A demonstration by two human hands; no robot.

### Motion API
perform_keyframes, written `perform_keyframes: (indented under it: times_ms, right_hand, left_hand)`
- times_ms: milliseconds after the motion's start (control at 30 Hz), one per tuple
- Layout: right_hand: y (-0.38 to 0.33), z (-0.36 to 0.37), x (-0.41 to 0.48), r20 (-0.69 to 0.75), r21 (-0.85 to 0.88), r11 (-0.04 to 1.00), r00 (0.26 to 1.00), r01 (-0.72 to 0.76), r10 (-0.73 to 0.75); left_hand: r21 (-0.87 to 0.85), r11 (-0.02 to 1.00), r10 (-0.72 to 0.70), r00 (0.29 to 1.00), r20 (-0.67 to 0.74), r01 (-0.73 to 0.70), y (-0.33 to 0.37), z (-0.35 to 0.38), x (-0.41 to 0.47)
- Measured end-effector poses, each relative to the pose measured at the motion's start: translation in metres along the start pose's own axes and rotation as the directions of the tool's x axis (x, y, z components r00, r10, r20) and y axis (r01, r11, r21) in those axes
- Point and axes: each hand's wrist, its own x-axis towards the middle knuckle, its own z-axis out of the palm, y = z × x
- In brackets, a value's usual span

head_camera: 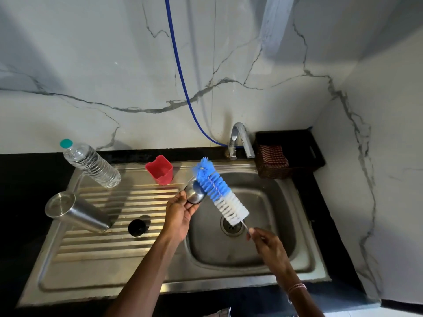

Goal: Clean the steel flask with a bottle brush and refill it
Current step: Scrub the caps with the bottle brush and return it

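One steel flask [77, 216] is standing, seemingly mouth-down, on the drainboard [103, 252] at left, untouched, near the water bottle [91, 165]. Left hand [180, 216] is curling its fingers [192, 208] round a small steel cap [193, 195]. The bottle brush [219, 193] is lying against it, right hand [267, 245] pinching its wire handle. Assessment: cap scrubbing is taking place; next move is calling for rinsing under the tap [240, 138], then brushing the flask.

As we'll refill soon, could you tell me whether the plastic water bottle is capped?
Capped: the plastic water bottle wears a teal cap.
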Motion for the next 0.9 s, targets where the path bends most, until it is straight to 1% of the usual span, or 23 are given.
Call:
perform_keyframes:
  times_ms: [100,200,400,433,567,633,767,900]
  right_hand:
    - [0.02,-0.007,-0.014,0.022,-0.052,0.999,1.0,0.015,-0.014]
    - [0.022,-0.007,-0.021,0.044,-0.096,0.995,0.999,0.014,-0.01]
    - [-0.009,0.002,0.014,-0.009,-0.091,0.996,1.0,-0.013,0.012]
    - [-0.008,0.001,0.014,-0.013,-0.085,0.996,1.0,-0.016,0.015]
    - [0.012,-0.006,-0.015,0.0,-0.096,0.995,1.0,0.008,-0.008]
    - [0.018,-0.005,-0.03,0.014,-0.102,0.995,1.0,-0.005,0.006]
    - [0.004,0.004,-0.026,-0.015,-0.148,0.989,1.0,0.013,-0.016]
    - [-0.011,0.005,0.002,-0.064,-0.18,0.983,0.998,-0.021,0.01]
  left_hand:
    - [-0.021,1.0,0.02,1.0,-0.024,-0.02,0.01,0.0,0.002]
    - [0.034,0.999,0.015,0.999,-0.045,-0.013,0.007,-0.002,0.002]
    - [0.112,0.994,-0.019,0.998,0.055,0.012,-0.01,0.003,-0.005]
    - [0.099,0.995,-0.018,0.999,0.051,0.013,-0.01,0.004,-0.005]
    - [-0.047,0.999,-0.016,0.999,-0.032,0.015,-0.001,0.001,-0.002]
    - [-0.067,0.998,-0.017,0.998,-0.059,0.013,0.0,-0.001,-0.001]
    - [-0.007,0.999,-0.037,0.997,-0.068,0.037,-0.007,0.005,-0.002]
    - [0.059,0.995,-0.072,0.996,-0.051,0.075,-0.015,0.018,-0.009]
